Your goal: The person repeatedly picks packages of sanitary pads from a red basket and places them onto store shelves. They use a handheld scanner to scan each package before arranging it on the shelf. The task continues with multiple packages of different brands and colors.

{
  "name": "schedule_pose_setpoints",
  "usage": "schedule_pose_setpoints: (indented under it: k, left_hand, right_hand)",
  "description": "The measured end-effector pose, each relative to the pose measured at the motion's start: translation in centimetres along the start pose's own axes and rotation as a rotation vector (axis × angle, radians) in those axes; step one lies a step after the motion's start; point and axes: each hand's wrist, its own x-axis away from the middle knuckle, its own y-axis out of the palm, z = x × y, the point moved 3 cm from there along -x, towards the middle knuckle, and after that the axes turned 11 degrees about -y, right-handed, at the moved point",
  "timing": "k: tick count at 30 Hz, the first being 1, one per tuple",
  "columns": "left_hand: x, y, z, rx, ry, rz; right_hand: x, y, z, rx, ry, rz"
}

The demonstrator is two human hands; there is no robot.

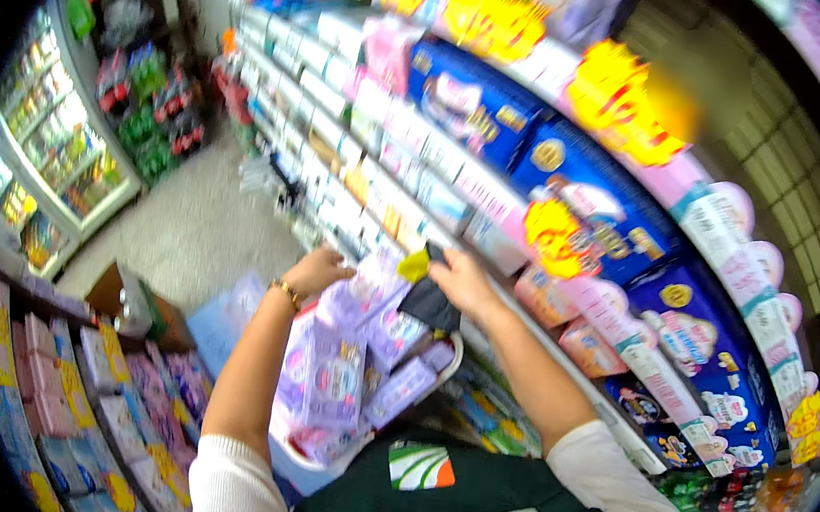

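Observation:
Before me stands a white plastic basket (452, 365), heaped with lilac packages (336, 376) that look like packs of sanitary pads. My right hand (465, 284) grips a dark cloth (429, 304) above the basket's far right corner. Beside that cloth is a yellow piece (414, 265); whether the two are joined I cannot tell. Over the far left part of the heap is my left hand (318, 270), its fingers bent near a pale lilac pack (345, 302). Blur hides whether those fingers touch it.
Shelves with price strips (491, 197) run along the right, bearing large blue packs (582, 191). Low racks of packages (50, 398) stand at the left, near an open cardboard box (142, 306). Farther off are a lit drinks cooler (55, 136) and stacked bottle packs (152, 109).

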Motion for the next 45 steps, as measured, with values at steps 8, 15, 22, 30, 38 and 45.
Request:
schedule_pose_setpoints:
  k: [8,15,22,30,38,45]
  left_hand:
    - [10.7,-7.3,23.3,0.471,0.589,0.227]
    - [9.8,-13.6,35.4,0.315,0.844,0.666]
    - [4.5,-16.6,42.9,0.149,0.606,0.611]
    - [0.4,-16.2,44.8,0.133,0.494,0.426]
    - [1.3,-16.6,44.2,0.376,0.382,0.178]
    - [5.9,-17.9,41.8,0.480,0.857,0.172]
  right_hand:
    - [1.9,-3.0,-14.6,-1.020,-0.123,0.196]
    - [2.5,-6.9,-27.3,-1.184,-0.514,0.194]
    - [-2.7,-12.9,-33.2,-0.943,-0.796,0.563]
    - [-8.0,-14.1,-32.4,-0.903,-0.596,0.798]
    - [-9.7,-14.4,-31.3,-0.829,-0.562,0.762]
    - [-7.4,-12.5,-32.6,-0.831,-0.645,0.661]
